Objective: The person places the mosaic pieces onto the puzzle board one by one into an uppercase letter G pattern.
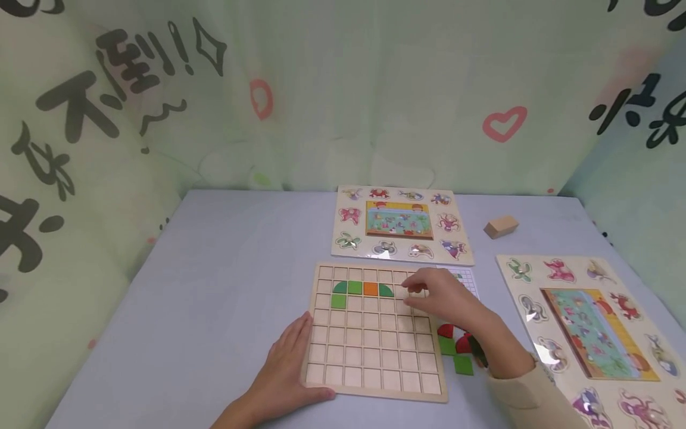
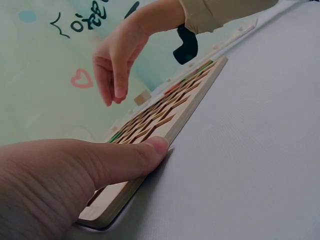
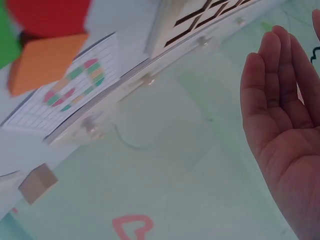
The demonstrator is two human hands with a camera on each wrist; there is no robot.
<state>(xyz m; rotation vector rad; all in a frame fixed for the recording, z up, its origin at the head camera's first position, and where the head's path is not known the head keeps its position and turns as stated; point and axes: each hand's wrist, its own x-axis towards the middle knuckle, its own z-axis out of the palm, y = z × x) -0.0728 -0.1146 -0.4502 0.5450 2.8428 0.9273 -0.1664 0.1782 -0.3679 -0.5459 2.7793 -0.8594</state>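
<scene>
A wooden grid board lies on the table. Along its upper left sit a dark green quarter-round tile, a green square tile, an orange square tile and another dark green quarter-round. One more green square fills the cell below the first quarter-round. My left hand rests on the board's near left corner, thumb on the front edge and fingers straight along the side. Above the board's upper right, my right hand hovers with bent fingers and nothing visible between them.
Right of the board lie loose red tiles and green tiles, partly under my right forearm. A patterned grid card lies beyond them. Animal puzzle boards stand behind and at right. A wooden block sits at the back right.
</scene>
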